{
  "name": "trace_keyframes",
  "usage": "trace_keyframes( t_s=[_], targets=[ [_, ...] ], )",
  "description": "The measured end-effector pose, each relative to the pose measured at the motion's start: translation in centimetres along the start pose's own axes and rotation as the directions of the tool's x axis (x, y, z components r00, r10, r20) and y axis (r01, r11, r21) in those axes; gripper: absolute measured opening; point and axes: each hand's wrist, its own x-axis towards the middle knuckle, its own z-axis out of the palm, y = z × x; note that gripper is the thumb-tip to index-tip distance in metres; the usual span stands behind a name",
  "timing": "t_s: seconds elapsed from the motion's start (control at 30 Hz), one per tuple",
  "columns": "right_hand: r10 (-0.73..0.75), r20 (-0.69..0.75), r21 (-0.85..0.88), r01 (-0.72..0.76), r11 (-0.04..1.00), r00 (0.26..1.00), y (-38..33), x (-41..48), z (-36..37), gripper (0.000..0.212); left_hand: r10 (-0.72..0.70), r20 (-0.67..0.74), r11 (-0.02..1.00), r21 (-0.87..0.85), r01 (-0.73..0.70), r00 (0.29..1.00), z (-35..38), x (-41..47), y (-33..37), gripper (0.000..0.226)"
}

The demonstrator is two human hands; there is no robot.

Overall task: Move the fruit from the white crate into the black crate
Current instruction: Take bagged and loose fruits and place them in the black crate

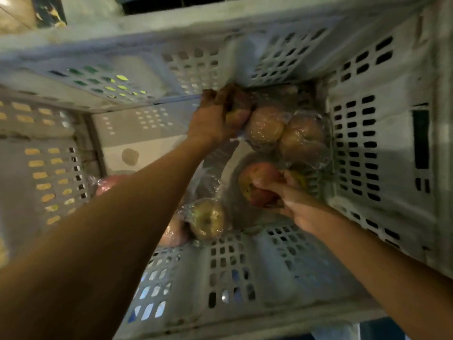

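I look down into the deep white crate. Both arms reach to its bottom. My left hand grips a reddish apple at the far wall, partly hidden by my fingers. Right beside it lie two plastic-wrapped apples, touching each other. My right hand curls round a red apple nearer to me. Another wrapped yellowish apple lies at the near wall, with a pinkish one half hidden under my left forearm. The black crate is out of view.
The crate's slotted walls close in on all sides. Loose clear plastic film lies on the bottom between the fruit. A pale cardboard sheet covers the left part of the floor. Another pinkish fruit shows by my left forearm.
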Motion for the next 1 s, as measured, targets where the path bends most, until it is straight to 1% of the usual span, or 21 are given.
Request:
trace_keyframes(
  t_s=[0.07, 0.13, 0.2, 0.3, 0.37, 0.47, 0.6, 0.73, 0.83, 0.9, 1.0],
  targets=[
    [0.009, 0.019, -0.006, -0.008, 1.000, 1.000, 0.4, 0.7, -0.5, 0.060, -0.007, -0.077, 1.000, 0.016, 0.008, 0.997, 1.1, 0.2, -0.1, 0.093],
    [0.013, 0.016, -0.013, -0.013, 1.000, 1.000, 0.8, 1.3, -0.8, 0.059, -0.013, -0.119, 1.000, 0.002, 0.013, 0.993, 1.9, 0.3, -0.1, 0.090],
    [0.014, 0.017, -0.008, -0.014, 1.000, 1.000, 1.0, 1.5, -1.1, 0.057, -0.034, -0.152, 0.999, -0.045, 0.027, 0.988, 2.2, 0.3, -0.1, 0.087],
    [0.027, 0.016, 0.067, -0.028, 0.997, 1.000, 1.0, 0.9, -1.2, 0.053, -0.093, -0.184, 0.985, -0.160, 0.064, 0.979, 1.8, -1.0, -0.3, 0.085],
    [0.035, 0.020, 0.125, -0.037, 0.991, 0.999, 0.8, -0.4, -1.0, 0.052, -0.153, -0.200, 0.966, -0.235, 0.104, 0.968, 0.9, -3.0, -0.5, 0.087],
    [0.032, 0.035, 0.148, -0.037, 0.988, 0.999, -0.2, -3.6, -0.3, 0.050, -0.230, -0.223, 0.940, -0.304, 0.157, 0.947, -1.5, -7.6, -0.2, 0.086],
    [0.061, 0.025, 0.102, -0.063, 0.993, 0.998, -2.4, -10.5, 1.1, 0.051, -0.340, -0.194, 0.889, -0.384, 0.248, 0.920, -5.9, -15.3, 1.2, 0.088],
    [0.033, 0.077, 0.012, -0.034, 0.999, 0.996, -5.0, -17.6, 2.3, 0.058, -0.342, -0.134, 0.887, -0.373, 0.272, 0.930, -11.2, -22.5, 2.6, 0.089],
    [-0.046, 0.112, -0.066, 0.053, 0.996, 0.993, -6.1, -22.1, 3.4, 0.054, -0.329, -0.125, 0.872, -0.420, 0.251, 0.936, -14.6, -27.1, 3.3, 0.089],
    [-0.077, 0.115, -0.077, 0.086, 0.993, 0.990, -6.5, -24.5, 4.1, 0.048, -0.325, -0.127, 0.855, -0.462, 0.234, 0.937, -16.5, -29.4, 3.8, 0.087],
    [-0.097, 0.131, -0.047, 0.104, 0.993, 0.987, -6.5, -27.8, 5.0, 0.046, -0.322, -0.078, 0.769, -0.603, 0.213, 0.943, -18.8, -32.4, 4.8, 0.082]
  ],
)
